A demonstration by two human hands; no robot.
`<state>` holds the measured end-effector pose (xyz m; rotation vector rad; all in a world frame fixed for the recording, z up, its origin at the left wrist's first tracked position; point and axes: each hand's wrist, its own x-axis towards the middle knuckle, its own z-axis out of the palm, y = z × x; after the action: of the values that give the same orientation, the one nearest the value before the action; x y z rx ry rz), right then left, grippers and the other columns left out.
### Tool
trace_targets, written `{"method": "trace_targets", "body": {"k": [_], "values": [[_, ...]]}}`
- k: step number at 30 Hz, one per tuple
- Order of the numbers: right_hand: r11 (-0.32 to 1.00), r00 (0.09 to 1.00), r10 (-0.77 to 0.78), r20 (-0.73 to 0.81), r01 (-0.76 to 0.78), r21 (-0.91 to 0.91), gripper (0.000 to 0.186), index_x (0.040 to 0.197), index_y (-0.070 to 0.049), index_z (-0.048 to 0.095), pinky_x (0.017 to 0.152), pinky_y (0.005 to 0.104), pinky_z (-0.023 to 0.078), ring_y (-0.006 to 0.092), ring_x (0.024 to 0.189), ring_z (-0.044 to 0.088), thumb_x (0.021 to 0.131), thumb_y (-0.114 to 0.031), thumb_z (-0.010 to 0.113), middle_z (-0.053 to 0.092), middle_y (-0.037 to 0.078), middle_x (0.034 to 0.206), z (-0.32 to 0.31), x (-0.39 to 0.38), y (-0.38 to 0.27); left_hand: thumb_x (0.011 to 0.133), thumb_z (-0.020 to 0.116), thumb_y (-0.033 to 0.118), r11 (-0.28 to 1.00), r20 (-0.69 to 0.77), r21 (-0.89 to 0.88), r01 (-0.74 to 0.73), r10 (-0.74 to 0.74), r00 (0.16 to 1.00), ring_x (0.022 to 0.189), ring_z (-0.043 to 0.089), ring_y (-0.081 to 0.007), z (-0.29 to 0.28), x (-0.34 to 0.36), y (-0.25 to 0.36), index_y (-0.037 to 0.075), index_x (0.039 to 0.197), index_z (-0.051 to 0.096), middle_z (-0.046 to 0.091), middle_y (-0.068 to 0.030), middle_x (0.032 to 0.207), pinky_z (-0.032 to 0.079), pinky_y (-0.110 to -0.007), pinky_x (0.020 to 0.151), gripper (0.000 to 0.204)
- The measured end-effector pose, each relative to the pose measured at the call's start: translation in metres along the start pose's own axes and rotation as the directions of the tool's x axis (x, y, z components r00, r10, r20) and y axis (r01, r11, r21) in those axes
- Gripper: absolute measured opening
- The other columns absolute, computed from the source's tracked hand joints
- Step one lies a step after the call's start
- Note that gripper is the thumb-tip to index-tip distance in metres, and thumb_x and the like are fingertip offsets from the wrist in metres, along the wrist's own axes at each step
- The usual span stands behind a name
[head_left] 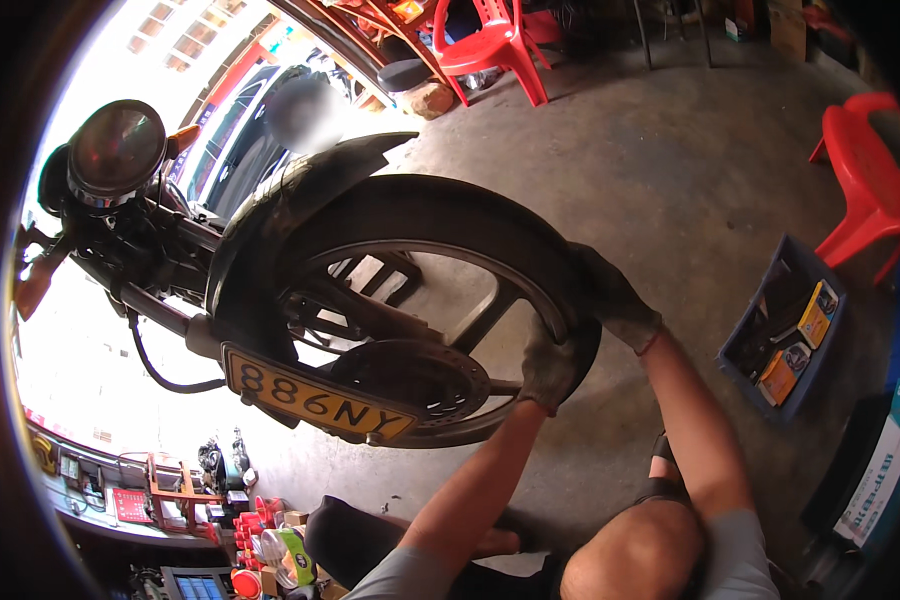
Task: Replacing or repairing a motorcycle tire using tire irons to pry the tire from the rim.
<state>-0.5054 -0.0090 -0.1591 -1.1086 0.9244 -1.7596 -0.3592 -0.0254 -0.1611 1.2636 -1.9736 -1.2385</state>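
Observation:
A motorcycle's front wheel with a black tyre and cast spokes fills the middle of the view. My left hand, in a greyish work glove, grips the wheel's near rim and tyre, beside a spoke. Higher up, my right hand, gloved too, is wrapped over the outer tread; its fingertips are partly hidden against the dark rubber. A perforated brake disc sits at the hub. Below the black mudguard, a yellow plate partly covers the wheel.
The round headlight and fork stand at left. To the right lies a blue tray with small boxes, near a red plastic chair. Another red chair is at the back. Bottles and parts crowd a bench at lower left.

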Motion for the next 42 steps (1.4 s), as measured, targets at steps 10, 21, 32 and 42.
{"method": "trace_targets", "body": {"k": [10,21,32,42], "values": [[0.940,0.974,-0.053,-0.222,-0.026,-0.339,0.046,0.122,-0.002,0.049,0.096,0.0322,0.041,0.0188,0.109,0.055,0.085,-0.021,0.067,0.058,0.010,0.118,0.005,-0.007,0.029,0.078,0.065,0.047,0.949,-0.118,0.263,0.174,-0.148,0.982,0.098,0.059,-0.0456,0.010,-0.003,-0.010,0.005,0.110,0.047,0.062,-0.0282,0.097,0.046,-0.048,0.081,0.056],[0.932,0.964,-0.138,-0.227,0.049,-0.359,0.061,0.137,-0.002,0.038,0.105,0.0336,0.035,0.0227,0.126,0.044,0.086,-0.021,0.065,0.048,0.014,0.134,-0.001,-0.039,0.046,0.087,0.062,0.007,0.965,-0.120,0.006,-0.262,0.261,0.958,0.114,0.053,-0.0195,-0.036,-0.052,0.032,-0.002,0.130,0.044,0.056,-0.0126,0.121,0.041,-0.030,0.096,0.047],[0.990,0.994,-0.052,-0.095,0.039,-0.134,0.044,0.124,-0.002,0.048,0.091,0.0278,0.044,0.0116,0.103,0.054,0.085,-0.009,0.067,0.059,0.006,0.112,0.004,0.008,0.014,0.087,0.062,0.019,0.965,-0.123,-0.225,-0.134,0.108,0.986,0.106,0.056,-0.0192,-0.046,0.037,0.057,0.001,0.124,0.048,0.060,-0.0109,0.113,0.044,-0.033,0.088,0.043],[0.873,0.949,-0.305,-0.079,0.246,-0.420,0.063,0.126,-0.001,0.046,0.091,0.0320,0.044,0.0197,0.104,0.056,0.076,-0.021,0.077,0.059,0.009,0.113,0.003,-0.019,0.056,0.088,0.062,0.016,0.968,0.042,-0.174,-0.182,0.192,0.980,0.101,0.056,-0.0156,-0.041,0.039,0.032,0.001,0.121,0.048,0.060,-0.0072,0.110,0.045,-0.029,0.086,0.038]]}}
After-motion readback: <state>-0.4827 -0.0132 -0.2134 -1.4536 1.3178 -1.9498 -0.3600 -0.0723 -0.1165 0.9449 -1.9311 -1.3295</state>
